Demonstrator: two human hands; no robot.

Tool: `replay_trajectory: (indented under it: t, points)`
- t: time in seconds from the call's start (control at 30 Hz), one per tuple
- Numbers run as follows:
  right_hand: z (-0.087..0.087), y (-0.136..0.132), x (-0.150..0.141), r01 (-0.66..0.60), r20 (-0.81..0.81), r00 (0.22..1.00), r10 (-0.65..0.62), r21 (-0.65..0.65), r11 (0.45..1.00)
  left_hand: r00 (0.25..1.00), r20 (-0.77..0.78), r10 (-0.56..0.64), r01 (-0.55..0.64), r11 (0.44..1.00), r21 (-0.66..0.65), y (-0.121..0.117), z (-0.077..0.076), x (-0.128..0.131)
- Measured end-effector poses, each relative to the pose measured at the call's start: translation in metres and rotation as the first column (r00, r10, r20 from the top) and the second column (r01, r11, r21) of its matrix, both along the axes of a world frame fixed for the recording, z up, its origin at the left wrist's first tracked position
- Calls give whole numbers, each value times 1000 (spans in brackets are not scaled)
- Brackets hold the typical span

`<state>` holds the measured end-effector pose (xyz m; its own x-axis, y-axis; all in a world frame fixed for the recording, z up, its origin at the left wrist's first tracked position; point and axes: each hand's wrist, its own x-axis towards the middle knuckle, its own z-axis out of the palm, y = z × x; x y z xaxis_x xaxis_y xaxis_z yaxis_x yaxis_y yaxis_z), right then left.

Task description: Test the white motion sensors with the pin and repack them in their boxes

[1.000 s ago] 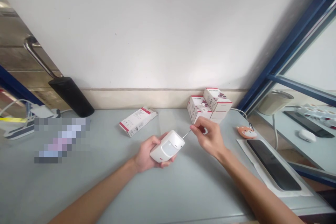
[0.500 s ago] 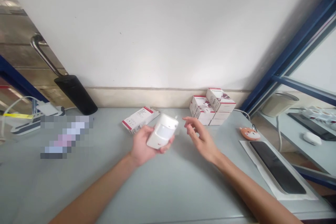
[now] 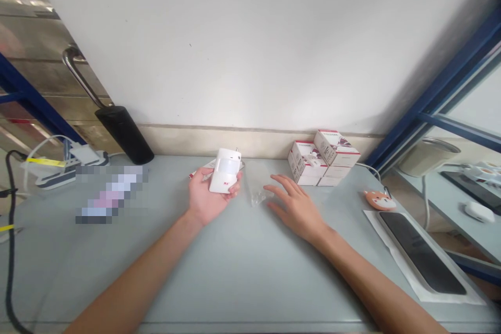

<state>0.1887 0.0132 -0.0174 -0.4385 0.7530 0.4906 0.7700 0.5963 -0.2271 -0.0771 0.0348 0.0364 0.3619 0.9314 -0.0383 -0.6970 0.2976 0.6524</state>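
A white motion sensor [image 3: 226,170] with a curved lens window, a small red logo and a short metal stub on top lies in my left hand [image 3: 206,201]. My left fingers are wrapped round it, and its front faces up. To the right, my right hand [image 3: 298,207] hovers low over the table with its fingers apart and holds nothing. Close to those fingertips, a clear plastic bag [image 3: 259,193] lies on the table. A flat white and red box [image 3: 194,174] sits behind the sensor, mostly hidden by my left hand.
Several white and red boxes [image 3: 326,159] are stacked against the wall. An orange animal-faced case [image 3: 379,200] and a phone [image 3: 422,253] on white paper lie at the right. On the left stand a black cylinder [image 3: 125,135] and a power strip [image 3: 72,169]; a blurred-out patch lies nearby.
My left hand has moved left and away from me with the sensor, now over the flat box. The clear bag now lies on the table, and my right fingers have spread.
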Motion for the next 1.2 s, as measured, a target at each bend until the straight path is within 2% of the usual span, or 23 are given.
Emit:
replay_trajectory:
  t: [0.07,0.13,0.2,0.27,0.33,0.47,0.57,0.67,0.77,0.9,1.1,1.2]
  points:
    - [0,1,-1,-3,-14,1000,3,-10,1000,1000,-11,10,-10,1000,-6,0,1,0]
    - [2,1,0,-21,-101,995,18,-34,999,999,-25,27,-27,1000,-14,0,3,0]
    - [8,-1,2,-48,-255,967,30,-63,997,998,-42,38,-39,999,-12,0,3,-1]
    - [17,-3,6,-39,-443,897,-5,-92,995,998,-52,38,-39,999,-5,1,2,-1]
    - [26,-3,11,10,-635,768,-82,-117,993,998,-54,25,-25,1000,-7,1,0,-1]
    - [44,2,19,41,-912,381,-152,-147,988,995,-97,-13,9,999,-47,0,-5,3]
    - [51,6,25,-2,-973,127,-194,-196,981,983,-168,-74,76,997,6,-4,-7,6]
    - [55,8,28,-80,-967,-28,-252,-249,965,954,-215,-208,221,975,39,-7,-7,9]
    - [57,9,29,-145,-952,-94,-291,-276,950,915,-210,-344,359,932,37,-10,-8,12]
    - [57,9,30,-220,-933,-136,-332,-298,929,878,-181,-444,453,891,12,-11,-11,13]
    - [56,9,29,-283,-926,-80,-369,-334,899,827,-141,-545,541,838,-70,-10,-14,11]
    - [54,6,26,-282,-922,-27,-387,-364,888,811,-111,-574,569,819,-72,-10,-15,10]
